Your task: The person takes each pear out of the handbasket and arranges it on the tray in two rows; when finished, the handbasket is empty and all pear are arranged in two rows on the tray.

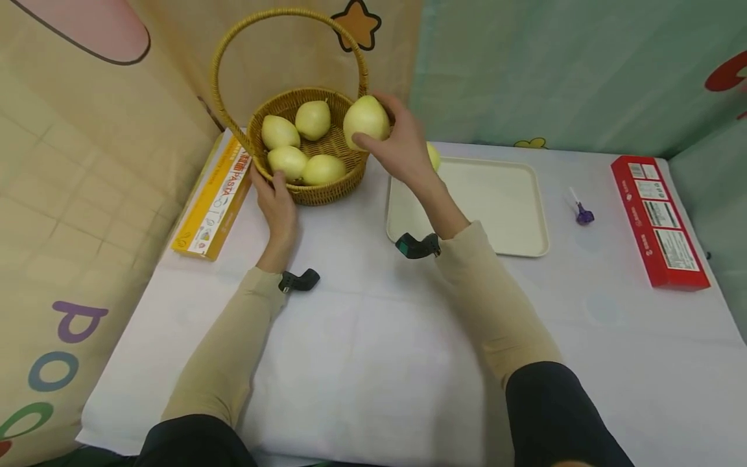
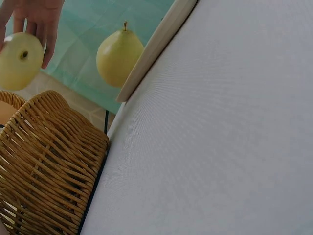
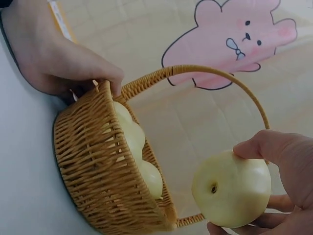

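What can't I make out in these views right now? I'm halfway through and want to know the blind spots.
Head view: most of the pear at the tray is hidden by the right hand.
Head view: the fine print on the red box is too small to read.
Left wrist view: the left edge cuts off the basket.
Right wrist view: the basket's wall hides the lower parts of the pears inside.

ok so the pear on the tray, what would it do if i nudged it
The pear stands stem-up with a rounded body, so a nudge would probably rock or roll it. Its skin looks smooth, so it may feel slightly slippery. The tray has a raised rim, which might stop a slow roll.
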`<state>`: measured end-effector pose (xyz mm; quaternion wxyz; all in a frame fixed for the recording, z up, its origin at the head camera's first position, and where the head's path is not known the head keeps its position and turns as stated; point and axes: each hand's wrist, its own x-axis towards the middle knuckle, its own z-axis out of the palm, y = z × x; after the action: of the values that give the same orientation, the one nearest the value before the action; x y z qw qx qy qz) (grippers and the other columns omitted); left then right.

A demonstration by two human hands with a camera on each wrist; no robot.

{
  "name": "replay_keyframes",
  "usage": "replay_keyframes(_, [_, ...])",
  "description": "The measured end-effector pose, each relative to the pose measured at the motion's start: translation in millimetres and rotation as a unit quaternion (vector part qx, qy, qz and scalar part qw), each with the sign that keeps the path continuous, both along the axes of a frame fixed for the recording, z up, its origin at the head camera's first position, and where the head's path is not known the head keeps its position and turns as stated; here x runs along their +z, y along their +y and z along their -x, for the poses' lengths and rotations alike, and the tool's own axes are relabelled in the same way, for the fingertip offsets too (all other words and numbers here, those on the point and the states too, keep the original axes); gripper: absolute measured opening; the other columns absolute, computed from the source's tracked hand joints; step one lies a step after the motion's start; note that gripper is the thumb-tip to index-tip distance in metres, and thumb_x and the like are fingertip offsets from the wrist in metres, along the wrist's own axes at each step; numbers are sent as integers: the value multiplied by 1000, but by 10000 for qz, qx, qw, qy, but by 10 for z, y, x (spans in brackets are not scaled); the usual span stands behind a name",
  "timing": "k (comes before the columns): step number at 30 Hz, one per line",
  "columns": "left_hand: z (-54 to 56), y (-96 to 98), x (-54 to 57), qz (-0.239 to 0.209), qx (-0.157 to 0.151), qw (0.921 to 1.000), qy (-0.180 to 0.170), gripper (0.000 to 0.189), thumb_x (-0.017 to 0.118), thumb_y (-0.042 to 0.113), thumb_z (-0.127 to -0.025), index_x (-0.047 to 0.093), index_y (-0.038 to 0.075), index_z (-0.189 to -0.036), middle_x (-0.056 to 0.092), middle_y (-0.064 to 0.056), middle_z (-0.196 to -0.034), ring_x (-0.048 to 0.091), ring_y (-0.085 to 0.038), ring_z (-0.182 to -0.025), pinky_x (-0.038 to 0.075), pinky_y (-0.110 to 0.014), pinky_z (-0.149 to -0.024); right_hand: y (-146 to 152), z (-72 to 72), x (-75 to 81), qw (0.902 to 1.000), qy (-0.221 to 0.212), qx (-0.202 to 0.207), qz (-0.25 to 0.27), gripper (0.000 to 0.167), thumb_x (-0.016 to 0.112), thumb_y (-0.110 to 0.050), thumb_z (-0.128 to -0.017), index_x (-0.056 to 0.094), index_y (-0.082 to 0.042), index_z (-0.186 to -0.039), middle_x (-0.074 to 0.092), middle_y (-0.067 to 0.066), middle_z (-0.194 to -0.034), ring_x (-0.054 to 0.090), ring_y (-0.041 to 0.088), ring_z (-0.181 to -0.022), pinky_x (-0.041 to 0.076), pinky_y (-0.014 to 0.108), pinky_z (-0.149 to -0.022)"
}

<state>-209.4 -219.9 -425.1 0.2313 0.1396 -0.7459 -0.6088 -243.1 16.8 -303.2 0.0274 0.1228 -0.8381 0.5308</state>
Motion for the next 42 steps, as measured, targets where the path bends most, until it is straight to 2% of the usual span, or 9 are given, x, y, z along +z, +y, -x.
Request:
replay_keyframes(4, [2,-5,-10,-2,33,10000,18,69,43,33,-107,16,18,-169,26,0,-174,25,-1,-154,19,-14,-122,234,-61,-69,9997,145,-112,172,73,81,-25,-90,50,-14,-155,58,5,-153,56,16,-136,52,33,-103])
replay_keyframes(11, [6,-13,-22,25,0,9999,118,68,42,33,-107,17,16,-169,28,0,-173,27,-1,-153,20,-14,-122,665,-152,-141,9970,327,-611,351,70,84,-21,-87,57,-10,-150,63,8,-146,60,20,-131,52,38,-103])
replay_keyframes(17, [6,-22,-33,-18,19,9999,120,67,41,33,-109,18,16,-169,29,1,-173,27,0,-152,21,-14,-122,977,-127,-110,9952,-234,-876,359,72,82,-22,-88,54,-15,-154,60,8,-150,56,21,-132,48,35,-104])
replay_keyframes(23, [10,-15,-55,-10,13,9999,112,66,42,33,-109,18,16,-168,30,0,-172,28,2,-151,22,-14,-121,1287,-73,-172,9879,-757,-1314,327,72,81,-22,-89,52,-18,-155,57,10,-153,53,21,-131,49,36,-103])
replay_keyframes(28, [9,-26,-52,39,11,10000,91,66,42,33,-109,19,15,-168,31,0,-172,29,1,-151,22,-15,-121,1455,-31,-320,9801,-1142,-1611,179,73,81,-21,-90,51,-13,-155,55,14,-155,53,25,-136,49,42,-109])
replay_keyframes(35, [-9,-50,-56,-8,51,10000,-31,68,41,36,-108,16,19,-169,27,4,-174,25,2,-152,19,-14,-122,1473,88,-624,9737,-1600,-1598,-283,77,80,-26,-90,47,-10,-158,51,18,-157,45,32,-143,48,44,-112])
replay_keyframes(42, [15,-14,-35,-28,11,9999,100,68,41,33,-107,18,16,-169,28,2,-173,26,2,-153,19,-13,-122,1501,130,-695,9722,-1670,-1601,-372,81,78,-29,-92,41,-9,-162,47,19,-160,48,34,-142,46,47,-114])
